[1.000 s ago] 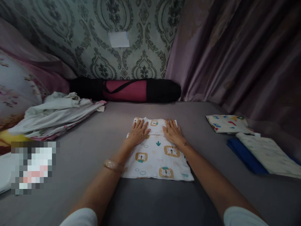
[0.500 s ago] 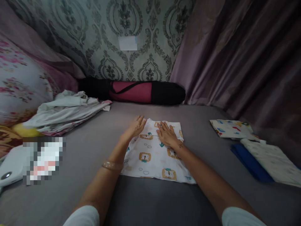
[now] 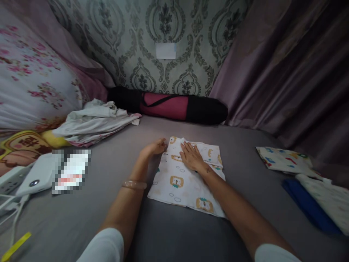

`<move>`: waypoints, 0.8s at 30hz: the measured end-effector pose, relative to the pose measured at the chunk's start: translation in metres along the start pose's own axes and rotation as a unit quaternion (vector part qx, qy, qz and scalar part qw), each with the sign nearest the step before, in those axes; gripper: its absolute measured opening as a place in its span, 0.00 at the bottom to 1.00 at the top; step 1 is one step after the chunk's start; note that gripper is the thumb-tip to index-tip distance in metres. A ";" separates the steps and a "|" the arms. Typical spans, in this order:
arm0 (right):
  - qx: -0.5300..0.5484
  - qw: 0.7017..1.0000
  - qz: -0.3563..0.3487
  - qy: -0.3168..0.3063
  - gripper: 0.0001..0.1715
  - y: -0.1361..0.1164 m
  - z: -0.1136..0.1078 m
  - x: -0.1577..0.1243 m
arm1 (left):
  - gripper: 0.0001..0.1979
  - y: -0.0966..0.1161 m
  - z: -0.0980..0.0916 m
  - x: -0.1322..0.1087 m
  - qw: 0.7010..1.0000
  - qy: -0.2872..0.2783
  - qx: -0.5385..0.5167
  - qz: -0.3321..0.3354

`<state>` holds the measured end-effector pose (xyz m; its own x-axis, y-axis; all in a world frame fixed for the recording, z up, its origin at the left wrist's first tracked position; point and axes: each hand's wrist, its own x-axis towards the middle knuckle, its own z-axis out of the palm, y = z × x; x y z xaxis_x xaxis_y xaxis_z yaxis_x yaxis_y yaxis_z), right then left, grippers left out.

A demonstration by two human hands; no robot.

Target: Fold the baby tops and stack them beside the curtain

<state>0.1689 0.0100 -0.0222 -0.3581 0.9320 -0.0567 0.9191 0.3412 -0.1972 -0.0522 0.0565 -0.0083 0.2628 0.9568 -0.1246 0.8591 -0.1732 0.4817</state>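
A white garment (image 3: 188,185) printed with lion faces and green leaves lies spread on the grey sheet. At its upper right, a section is folded over in a flap (image 3: 211,153). My right hand (image 3: 191,156) rests flat on the upper part, fingers apart and pointing away from me. My left hand (image 3: 158,146) is at the upper left edge of the garment, turned side-on with its fingers loosely bent. Whether those fingertips touch the cloth is hard to see. A pale bangle is on my left wrist.
Folded clothes, one printed (image 3: 287,160), one dark blue (image 3: 308,205) and one pale (image 3: 327,196), lie to the right. Rumpled clothes (image 3: 95,122) are at the left. A white device (image 3: 40,174) with a cable sits nearer. A black-and-red long bag (image 3: 163,105) lies along the wall.
The view has turned a little left, so the scene sits further right. My left hand has drawn back leftward from the garment and its fingers are more bent. My right hand stays flat on it.
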 end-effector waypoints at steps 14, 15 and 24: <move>0.033 0.997 -0.020 0.072 0.35 -0.046 0.007 0.048 | 0.26 -0.003 -0.008 -0.004 0.999 -0.026 -0.004 -0.030; 0.036 0.997 -0.014 0.066 0.35 -0.048 0.010 0.050 | 0.26 -0.004 -0.008 -0.003 0.999 -0.024 -0.008 -0.032; 0.064 0.995 -0.009 0.080 0.34 -0.050 0.017 0.047 | 0.26 -0.015 0.001 0.004 1.000 -0.018 0.002 -0.021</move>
<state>0.1035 0.0351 -0.0318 -0.3334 0.9372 0.1026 0.8810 0.3485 -0.3199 -0.0634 0.0622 -0.0164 0.2410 0.9545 -0.1755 0.8718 -0.1335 0.4713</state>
